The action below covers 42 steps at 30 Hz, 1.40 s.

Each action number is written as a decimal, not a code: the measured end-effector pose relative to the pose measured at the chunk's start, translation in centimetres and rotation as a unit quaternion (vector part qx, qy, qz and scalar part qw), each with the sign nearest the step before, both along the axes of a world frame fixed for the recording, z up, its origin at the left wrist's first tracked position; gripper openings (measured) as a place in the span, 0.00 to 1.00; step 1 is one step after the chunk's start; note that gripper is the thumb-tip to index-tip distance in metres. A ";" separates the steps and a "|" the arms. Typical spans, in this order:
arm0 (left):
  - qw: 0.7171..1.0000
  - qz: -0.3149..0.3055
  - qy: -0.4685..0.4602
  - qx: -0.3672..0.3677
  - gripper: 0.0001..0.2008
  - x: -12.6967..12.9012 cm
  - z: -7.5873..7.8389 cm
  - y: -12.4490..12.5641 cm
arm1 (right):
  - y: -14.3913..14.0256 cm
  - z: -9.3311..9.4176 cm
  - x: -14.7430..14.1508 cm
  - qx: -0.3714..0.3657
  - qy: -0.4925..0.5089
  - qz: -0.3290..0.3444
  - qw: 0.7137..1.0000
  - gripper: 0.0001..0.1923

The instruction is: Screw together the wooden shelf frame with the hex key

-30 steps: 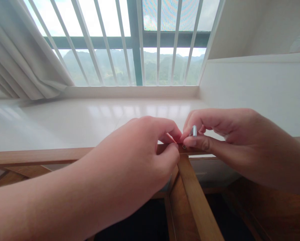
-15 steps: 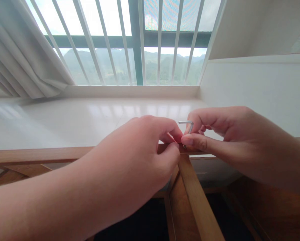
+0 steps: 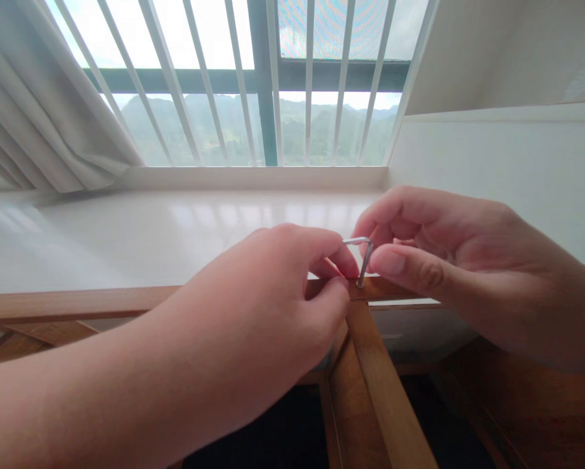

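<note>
A: Nearest, the left hand [image 3: 273, 306] is closed, pinching the wooden frame [image 3: 380, 391] at its joint. Best to hold that firm.

B: And the right hand [image 3: 449, 260]?

A: Fingers closed around the hex key [image 3: 363, 260], which stands upright in the joint. Keep it straight.

B: The bolt?

A: Too small to see. The frame's lower parts are cut off.

No writing, label, brand, number or sign can be read anywhere here: none on the small silver L-shaped metal hex key [image 3: 363, 257], none on the brown wooden frame [image 3: 375, 365] near the viewer, none on the glossy white window sill [image 3: 175, 228], and none on the white window bars [image 3: 204, 85] or the pale curtain [image 3: 43, 124] at far left
</note>
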<state>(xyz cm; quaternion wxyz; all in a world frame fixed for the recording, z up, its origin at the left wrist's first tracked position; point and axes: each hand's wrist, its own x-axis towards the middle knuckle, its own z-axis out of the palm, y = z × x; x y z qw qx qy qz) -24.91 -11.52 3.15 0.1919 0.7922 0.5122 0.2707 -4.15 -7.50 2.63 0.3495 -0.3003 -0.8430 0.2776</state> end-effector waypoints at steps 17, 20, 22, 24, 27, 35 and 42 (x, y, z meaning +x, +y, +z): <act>1.000 0.004 -0.011 0.008 0.08 0.1 0.0 0.0 | -0.1 1.0 -0.5 0.072 -0.014 -0.035 0.997 0.14; 1.000 -0.004 -0.019 0.021 0.07 0.0 -0.1 0.0 | -0.3 1.0 -0.5 0.092 -0.010 -0.045 0.995 0.12; 0.999 -0.010 -0.021 0.022 0.06 -0.1 -0.1 0.0 | -0.4 1.0 -0.5 0.098 -0.013 -0.046 0.994 0.10; 0.999 -0.012 -0.023 0.019 0.05 -0.1 -0.1 0.0 | -0.4 1.0 -0.5 0.098 -0.023 -0.044 0.994 0.08; 1.000 -0.006 -0.024 0.016 0.05 -0.1 0.0 0.0 | -0.5 1.0 -0.3 0.099 -0.032 -0.044 0.994 0.08; 1.000 -0.011 -0.021 0.017 0.06 -0.1 -0.1 0.1 | -0.5 1.0 -0.4 0.075 -0.021 -0.007 0.997 0.06; 1.000 -0.013 -0.023 0.014 0.06 -0.1 -0.2 -0.1 | -0.9 0.8 0.0 0.092 -0.032 -0.019 0.995 0.06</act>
